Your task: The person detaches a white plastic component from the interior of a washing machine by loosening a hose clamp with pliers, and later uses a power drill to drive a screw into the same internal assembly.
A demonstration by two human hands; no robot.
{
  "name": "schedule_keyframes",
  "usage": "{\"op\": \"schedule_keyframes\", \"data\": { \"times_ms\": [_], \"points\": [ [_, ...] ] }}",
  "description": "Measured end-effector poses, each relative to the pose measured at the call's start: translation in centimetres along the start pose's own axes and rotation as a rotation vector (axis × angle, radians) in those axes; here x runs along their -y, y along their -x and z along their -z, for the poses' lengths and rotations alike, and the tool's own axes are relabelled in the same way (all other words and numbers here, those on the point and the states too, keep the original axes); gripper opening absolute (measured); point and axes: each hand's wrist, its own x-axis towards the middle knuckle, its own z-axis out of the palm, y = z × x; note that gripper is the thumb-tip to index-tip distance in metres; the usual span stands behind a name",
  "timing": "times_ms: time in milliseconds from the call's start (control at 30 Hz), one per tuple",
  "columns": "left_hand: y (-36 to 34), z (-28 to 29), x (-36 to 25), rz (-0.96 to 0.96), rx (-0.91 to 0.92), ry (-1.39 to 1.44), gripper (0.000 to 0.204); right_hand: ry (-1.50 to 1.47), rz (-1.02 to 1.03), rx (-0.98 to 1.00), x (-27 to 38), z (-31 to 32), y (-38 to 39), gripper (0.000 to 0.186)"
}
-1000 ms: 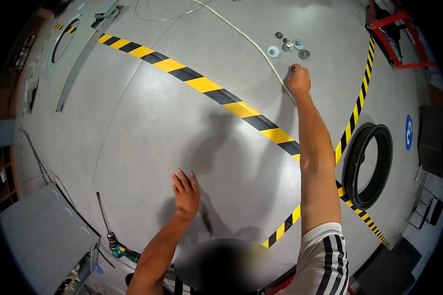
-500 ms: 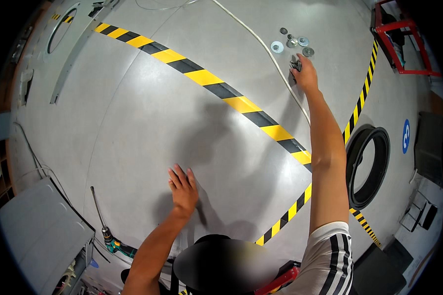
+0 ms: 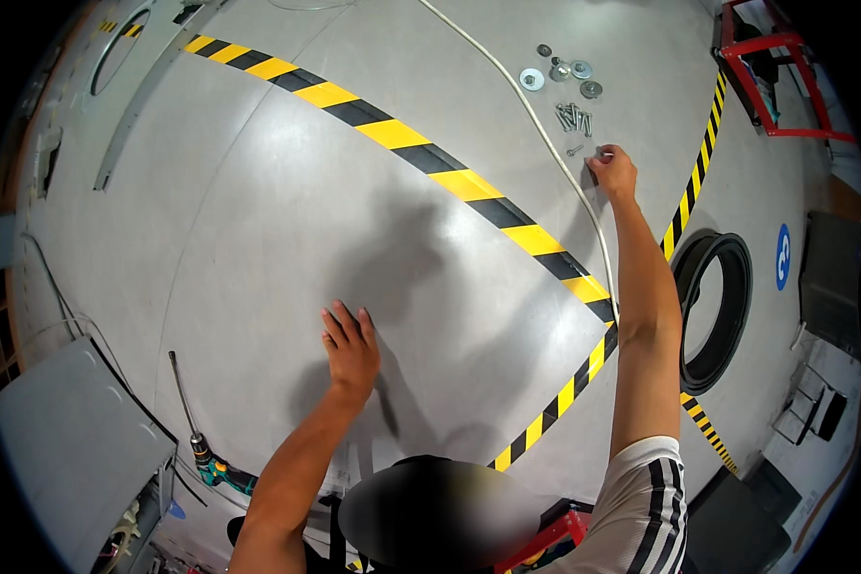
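My right hand (image 3: 616, 174) is close above the floor at the far right, its thumb and fingers curled together. Whatever may be between those fingertips is too small to make out. Just beyond them lies a single small bolt (image 3: 574, 150), and farther off a bunch of silver bolts (image 3: 574, 119). Behind the bunch are several round metal parts, among them a washer-like disc (image 3: 532, 80) and a dark disc (image 3: 591, 90). My left hand (image 3: 352, 356) is over the floor at the middle, fingers stretched out and holding nothing.
A white hose (image 3: 521, 100) runs past the bolts on their left. Yellow-black tape (image 3: 392, 134) crosses the floor. A black rubber ring (image 3: 716, 314) lies right of my right arm. At lower left are a cordless drill (image 3: 215, 469) with a long bit and a grey panel (image 3: 72, 421).
My right hand has drawn back toward me and slightly right from the bolts, which now show on the floor. My left hand stays nearly in place. The whole view has shifted slightly.
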Motion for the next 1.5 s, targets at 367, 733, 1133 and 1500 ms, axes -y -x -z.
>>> {"op": "schedule_keyframes", "data": {
  "times_ms": [367, 733, 1133, 1500],
  "points": [
    [-0.2, 1.3, -0.1, 0.040, 0.210, 0.055, 0.063, 0.158, -0.071, -0.093, 5.2, -2.4, -2.1, 0.044],
    [-0.4, 0.8, -0.2, 0.025, 0.188, 0.039, 0.061, 0.144, -0.050, -0.154, 6.7, -3.3, -4.8, 0.055],
    [0.8, -1.8, -0.3, 0.128, -0.023, 0.003, 0.063, -0.366, 0.374, -0.029, 5.6, -0.7, 15.0, 0.036],
    [1.6, -2.3, 2.5, -0.008, -0.101, 0.265, 0.066, -0.698, 0.347, 0.765, 10.3, -3.2, 50.2, 0.025]
  ]
}}
